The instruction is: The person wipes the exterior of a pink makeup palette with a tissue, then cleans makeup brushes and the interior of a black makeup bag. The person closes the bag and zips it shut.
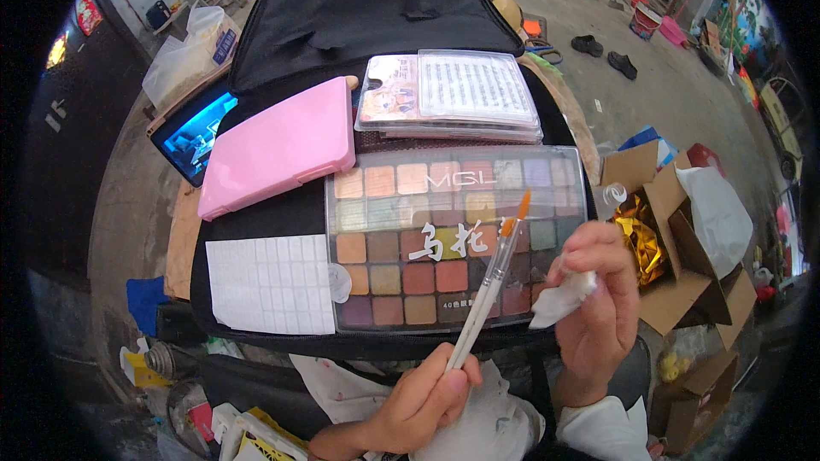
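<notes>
My left hand (426, 394) grips two slim paintbrushes (471, 326) by their white handles, orange bristles pointing up and away. Pinched in my right hand (599, 314) is a crumpled white tissue (564, 301), just right of the brushes and apart from the bristles. Under both lies an eyeshadow palette (384, 243) with a clear lid bearing writing, its lid down over several coloured pans. A closed pink plastic case (282, 147) overlaps the palette's upper left corner. To the left rests a white sheet of blank labels (269, 285).
An opened black zip case (378, 19) carries these things, plus stacked clear plastic boxes (474, 89). At left a lit tablet (198, 131) leans near a plastic bag (192, 64). Open cardboard boxes (679, 294) stand right; black shoes (621, 65) lie on the floor.
</notes>
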`<state>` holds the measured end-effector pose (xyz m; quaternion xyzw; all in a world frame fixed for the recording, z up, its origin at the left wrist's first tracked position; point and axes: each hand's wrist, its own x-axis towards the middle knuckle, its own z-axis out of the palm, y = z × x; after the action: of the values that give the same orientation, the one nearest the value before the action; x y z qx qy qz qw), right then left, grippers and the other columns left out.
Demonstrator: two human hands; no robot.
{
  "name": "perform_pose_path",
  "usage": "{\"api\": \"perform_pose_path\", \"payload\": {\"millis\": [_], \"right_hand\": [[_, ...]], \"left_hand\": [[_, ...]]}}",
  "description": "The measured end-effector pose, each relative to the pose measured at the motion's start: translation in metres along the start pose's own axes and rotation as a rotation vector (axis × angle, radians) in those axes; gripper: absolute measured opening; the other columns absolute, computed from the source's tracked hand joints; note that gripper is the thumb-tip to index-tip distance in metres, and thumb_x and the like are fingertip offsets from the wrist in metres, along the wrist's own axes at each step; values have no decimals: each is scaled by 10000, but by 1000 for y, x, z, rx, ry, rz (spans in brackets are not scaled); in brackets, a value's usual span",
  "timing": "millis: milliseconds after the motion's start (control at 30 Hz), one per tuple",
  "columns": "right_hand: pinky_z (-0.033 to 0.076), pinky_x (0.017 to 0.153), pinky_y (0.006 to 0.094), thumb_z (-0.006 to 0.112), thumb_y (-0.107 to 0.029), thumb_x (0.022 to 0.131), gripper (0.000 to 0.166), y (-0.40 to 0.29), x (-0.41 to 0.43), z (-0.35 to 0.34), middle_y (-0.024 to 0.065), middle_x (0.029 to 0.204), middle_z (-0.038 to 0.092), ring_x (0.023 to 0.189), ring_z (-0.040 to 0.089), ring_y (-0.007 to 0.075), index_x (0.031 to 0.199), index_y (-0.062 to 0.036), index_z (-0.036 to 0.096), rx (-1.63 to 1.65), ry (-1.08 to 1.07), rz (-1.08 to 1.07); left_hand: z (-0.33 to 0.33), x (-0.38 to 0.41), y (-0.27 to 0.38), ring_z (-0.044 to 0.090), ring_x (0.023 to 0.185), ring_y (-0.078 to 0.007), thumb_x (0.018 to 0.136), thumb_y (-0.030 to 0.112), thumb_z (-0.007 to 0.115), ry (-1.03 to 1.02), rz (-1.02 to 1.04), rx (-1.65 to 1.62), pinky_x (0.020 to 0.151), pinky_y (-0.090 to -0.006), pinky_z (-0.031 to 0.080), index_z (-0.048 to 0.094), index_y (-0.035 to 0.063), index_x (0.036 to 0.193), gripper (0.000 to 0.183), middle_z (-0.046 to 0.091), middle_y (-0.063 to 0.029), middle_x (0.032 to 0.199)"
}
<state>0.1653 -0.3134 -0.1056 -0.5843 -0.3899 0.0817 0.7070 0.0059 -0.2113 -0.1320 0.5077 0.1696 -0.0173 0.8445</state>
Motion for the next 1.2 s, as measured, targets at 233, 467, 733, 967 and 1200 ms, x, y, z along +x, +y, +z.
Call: {"api": "perform_pose_path", "payload": {"millis": [233, 467, 733, 967, 1200], "right_hand": [[460, 864, 369, 512, 1, 855, 110, -1, 15, -6, 167, 1079, 549, 998, 569, 275, 938, -55, 558, -309, 183, -250], [423, 695, 298, 588, 17, 788, 222, -5, 12, -25, 144, 945, 657, 750, 517, 210, 928, -118, 481, -824, -158, -400], [435, 768, 318, 570, 34, 789, 320, 7, 9, -19, 169, 1016, 521, 867, 536, 223, 975, -126, 364, -462, 46, -321], [464, 811, 400, 721, -51, 680, 344, -9, 1, -5, 157, 1176, 383, 988, 544, 286, 966, -102, 539, -265, -158, -212], [482, 724, 294, 617, -68, 671, 357, -13, 3, 1, 103, 1044, 590, 862, 571, 223, 1026, -28, 627, -891, -562, -545]], "left_hand": [[-6, -9, 5, 304, 513, -51, 994, 226, 314, -57, -3, 35, 486, -215, 274, 433, 14, 1037, 247, 356, 29, 608], [-9, -9, 2, 322, 506, -51, 993, 209, 322, -46, -2, -12, 483, -211, 278, 439, 6, 1031, 238, 380, 23, 600], [-9, -6, 4, 261, 476, -52, 985, 259, 335, -96, -6, -53, 434, -202, 223, 419, 17, 993, 257, 337, 15, 604], [-14, -7, 1, 313, 494, -52, 993, 216, 329, -88, 1, -65, 457, -211, 271, 433, 15, 974, 228, 368, 22, 601], [-10, -3, 2, 336, 493, -56, 989, 205, 337, -50, -33, 20, 464, -216, 283, 441, 34, 973, 201, 390, 15, 590]]}}
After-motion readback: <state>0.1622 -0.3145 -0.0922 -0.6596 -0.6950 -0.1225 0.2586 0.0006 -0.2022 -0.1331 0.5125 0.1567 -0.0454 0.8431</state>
